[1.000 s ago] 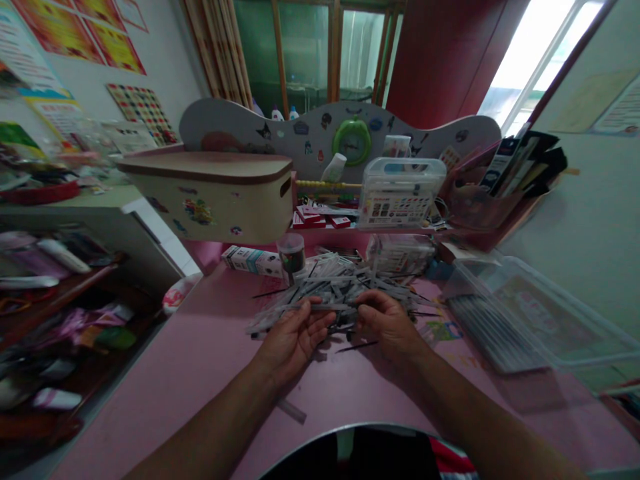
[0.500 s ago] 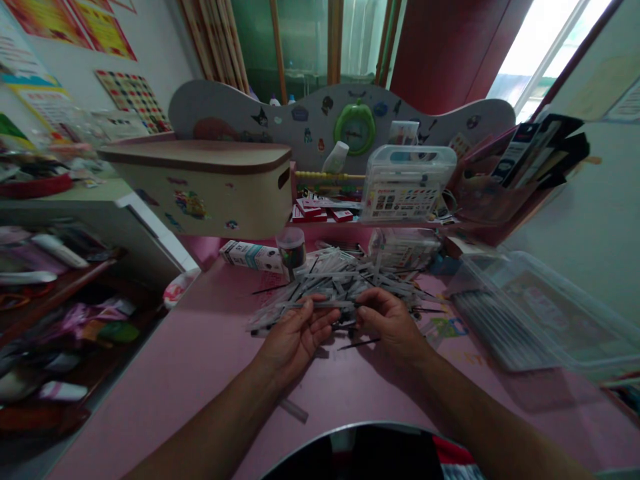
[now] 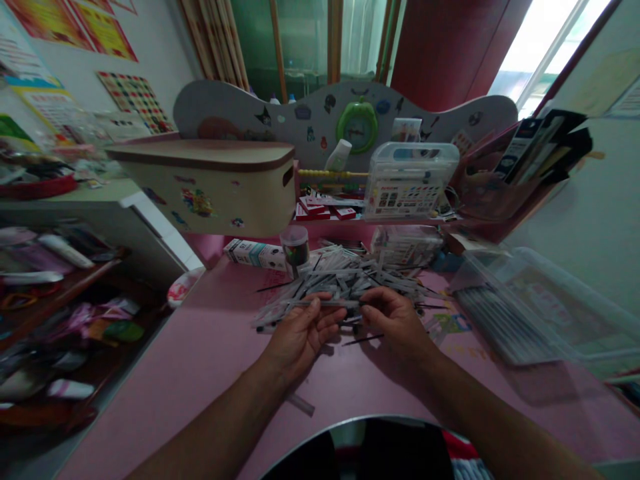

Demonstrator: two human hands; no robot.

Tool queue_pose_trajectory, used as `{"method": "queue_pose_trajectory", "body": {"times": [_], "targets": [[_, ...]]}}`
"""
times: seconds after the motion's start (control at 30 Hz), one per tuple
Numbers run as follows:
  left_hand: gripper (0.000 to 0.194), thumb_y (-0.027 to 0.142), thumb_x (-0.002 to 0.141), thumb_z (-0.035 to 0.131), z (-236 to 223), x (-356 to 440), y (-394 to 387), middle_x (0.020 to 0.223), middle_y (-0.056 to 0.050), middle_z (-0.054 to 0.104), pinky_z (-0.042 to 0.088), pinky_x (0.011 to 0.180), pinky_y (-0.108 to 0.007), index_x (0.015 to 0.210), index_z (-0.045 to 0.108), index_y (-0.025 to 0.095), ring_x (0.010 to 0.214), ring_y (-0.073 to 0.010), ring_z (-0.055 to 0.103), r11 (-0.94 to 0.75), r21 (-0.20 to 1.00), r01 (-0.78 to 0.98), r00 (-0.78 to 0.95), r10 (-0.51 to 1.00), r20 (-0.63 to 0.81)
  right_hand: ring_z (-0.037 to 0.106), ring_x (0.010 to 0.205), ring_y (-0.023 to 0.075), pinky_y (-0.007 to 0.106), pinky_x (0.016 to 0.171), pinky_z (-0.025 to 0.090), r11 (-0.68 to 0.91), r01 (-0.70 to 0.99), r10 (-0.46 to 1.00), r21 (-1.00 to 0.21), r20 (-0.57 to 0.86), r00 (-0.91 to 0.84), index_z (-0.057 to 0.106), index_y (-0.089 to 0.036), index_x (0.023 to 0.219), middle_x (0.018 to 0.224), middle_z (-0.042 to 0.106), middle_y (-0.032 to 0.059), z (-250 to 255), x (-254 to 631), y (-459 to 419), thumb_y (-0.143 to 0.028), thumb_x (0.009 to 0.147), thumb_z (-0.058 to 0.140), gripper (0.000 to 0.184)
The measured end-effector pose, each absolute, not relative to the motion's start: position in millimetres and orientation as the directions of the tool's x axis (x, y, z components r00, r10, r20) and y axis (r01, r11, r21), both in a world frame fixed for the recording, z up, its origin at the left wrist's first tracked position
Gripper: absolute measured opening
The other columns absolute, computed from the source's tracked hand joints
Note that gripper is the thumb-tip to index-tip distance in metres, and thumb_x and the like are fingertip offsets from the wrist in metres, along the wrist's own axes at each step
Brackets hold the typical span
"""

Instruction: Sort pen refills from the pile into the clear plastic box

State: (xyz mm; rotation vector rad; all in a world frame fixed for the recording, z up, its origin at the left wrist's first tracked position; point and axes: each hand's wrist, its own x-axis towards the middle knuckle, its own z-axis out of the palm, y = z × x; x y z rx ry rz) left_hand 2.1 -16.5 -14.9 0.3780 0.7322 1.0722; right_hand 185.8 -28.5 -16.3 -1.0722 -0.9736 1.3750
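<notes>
My left hand [image 3: 300,337], palm up, pinches a slim translucent tube [image 3: 337,303], like a pen barrel, between thumb and forefinger; its other fingers are loosely curled. At the tube's right end, my right hand [image 3: 397,323] pinches a small dark part, too small to make out. Just behind both hands spreads a heap of similar clear tubes [image 3: 345,273] mixed with thin dark sticks. One dark stick [image 3: 363,340] lies below the right fingers. A loose clear tube [image 3: 301,405] rests on the pink table [image 3: 215,373] near my left forearm.
On the right, a clear plastic box [image 3: 575,327] stands beside neatly lined-up grey tubes [image 3: 505,327]. Behind the heap are a clear cup [image 3: 295,247], a long printed carton [image 3: 255,253] and a raised shelf bearing a lidded cream bin [image 3: 215,193] and a clear handled case [image 3: 413,180].
The view has shifted slightly. Both hands keep nearly the same pose, with the tube still held between them.
</notes>
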Motion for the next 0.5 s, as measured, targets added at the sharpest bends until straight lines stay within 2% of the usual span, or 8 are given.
{"method": "queue_pose_trajectory", "body": {"times": [0.1, 0.27, 0.4, 0.5], "targets": [[0.014, 0.011, 0.101, 0.044, -13.1, 2.6, -18.1, 0.087, -0.013, 0.077, 0.063, 0.058, -0.022, 0.102, 0.058, 0.012, 0.077, -0.0197, 0.078, 0.453, 0.608, -0.652, 0.276, 0.889, -0.367, 0.057, 0.062, 0.0131, 0.025, 0.055, 0.045, -0.038, -0.183, 0.999, -0.982, -0.039, 0.002, 0.067, -0.021, 0.084, 0.073, 0.062, -0.0021, -17.4, 187.6, -28.9, -0.027, 0.072, 0.078, 0.017], [0.012, 0.012, 0.101, 0.046, -13.4, 2.1, -18.8, 0.088, -0.014, 0.077, 0.063, 0.058, -0.022, 0.104, 0.058, 0.012, 0.076, -0.0199, 0.078, 0.463, 0.608, -0.645, 0.289, 0.884, -0.366, 0.058, 0.063, 0.0142, 0.027, 0.057, 0.046, -0.027, -0.156, 0.999, -0.987, -0.032, 0.029, 0.068, -0.022, 0.083, 0.074, 0.063, -0.0016, -11.8, 187.3, -32.1, -0.027, 0.074, 0.076, 0.013], [0.012, 0.013, 0.100, 0.048, -14.1, 2.2, -18.6, 0.090, -0.014, 0.077, 0.063, 0.058, -0.021, 0.105, 0.058, 0.011, 0.077, -0.0197, 0.078, 0.470, 0.604, -0.643, 0.307, 0.881, -0.359, 0.059, 0.067, 0.0154, 0.027, 0.062, 0.047, 0.076, -0.045, 0.997, -0.996, 0.076, 0.017, 0.069, -0.021, 0.076, 0.072, 0.065, 0.0001, -8.6, 191.6, -29.1, -0.024, 0.069, 0.078, 0.011], [0.012, 0.014, 0.101, 0.047, -13.2, 3.2, -19.1, 0.091, -0.014, 0.077, 0.063, 0.059, -0.020, 0.105, 0.058, 0.011, 0.078, -0.0193, 0.078, 0.471, 0.609, -0.639, 0.309, 0.881, -0.357, 0.059, 0.069, 0.0160, 0.028, 0.064, 0.046, 0.130, 0.026, 0.991, -0.991, 0.131, 0.024, 0.071, -0.021, 0.079, 0.074, 0.066, 0.0005, -10.6, 195.5, -28.3, -0.023, 0.070, 0.076, 0.010]]}}
